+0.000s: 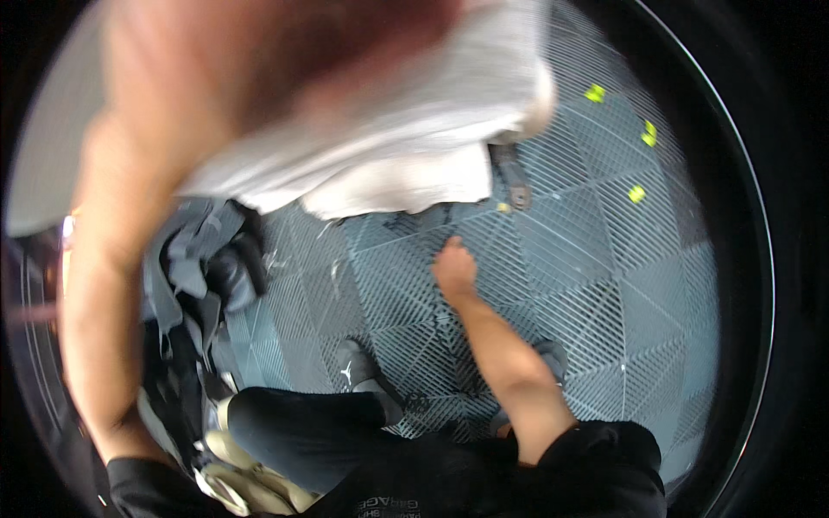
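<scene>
Head view: blurred left hand [294, 60], grip impossible to tell, before white draped cloth [401, 180] at top centre; right hand [455, 266] curled closed above grey ribbed floor [557, 246], centre; probably best handled by supporting the cloth's hanging edge.

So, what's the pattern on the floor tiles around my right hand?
The floor tiles have parallel slanting ridges in grey-blue, seen best in the head view.
</scene>
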`<state>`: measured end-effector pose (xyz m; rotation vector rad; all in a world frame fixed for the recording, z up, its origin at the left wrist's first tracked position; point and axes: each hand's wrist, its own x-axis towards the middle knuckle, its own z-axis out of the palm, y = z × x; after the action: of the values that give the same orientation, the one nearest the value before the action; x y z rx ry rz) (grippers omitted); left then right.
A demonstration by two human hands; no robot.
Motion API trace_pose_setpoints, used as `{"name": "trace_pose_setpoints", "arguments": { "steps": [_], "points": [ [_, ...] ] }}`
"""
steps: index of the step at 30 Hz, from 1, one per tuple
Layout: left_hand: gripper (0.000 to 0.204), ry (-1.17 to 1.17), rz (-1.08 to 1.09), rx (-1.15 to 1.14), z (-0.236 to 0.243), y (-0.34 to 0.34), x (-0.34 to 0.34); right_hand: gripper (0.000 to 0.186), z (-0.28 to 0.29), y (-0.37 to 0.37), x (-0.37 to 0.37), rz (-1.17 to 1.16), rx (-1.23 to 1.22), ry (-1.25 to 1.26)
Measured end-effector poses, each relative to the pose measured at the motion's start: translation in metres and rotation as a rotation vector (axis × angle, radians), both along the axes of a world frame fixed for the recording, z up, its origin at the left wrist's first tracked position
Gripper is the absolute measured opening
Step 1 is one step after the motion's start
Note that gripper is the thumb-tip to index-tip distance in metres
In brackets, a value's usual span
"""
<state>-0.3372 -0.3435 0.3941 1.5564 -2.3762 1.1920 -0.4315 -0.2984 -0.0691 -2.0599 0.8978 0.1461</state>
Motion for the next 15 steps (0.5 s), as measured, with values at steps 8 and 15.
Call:
{"name": "trace_pose_setpoints", "arguments": {
  "steps": [8,15],
  "points": [
    [0.019,0.815,0.888,0.58,-0.189,0.33,0.048,0.027,0.022,-0.008,0.022,0.4,-0.36,0.144],
    [0.023,1.425,1.075,-0.1,-0.333,0.403,0.15,0.034,0.069,-0.031,0.006,0.737,-0.679,0.627]
  ]
}}
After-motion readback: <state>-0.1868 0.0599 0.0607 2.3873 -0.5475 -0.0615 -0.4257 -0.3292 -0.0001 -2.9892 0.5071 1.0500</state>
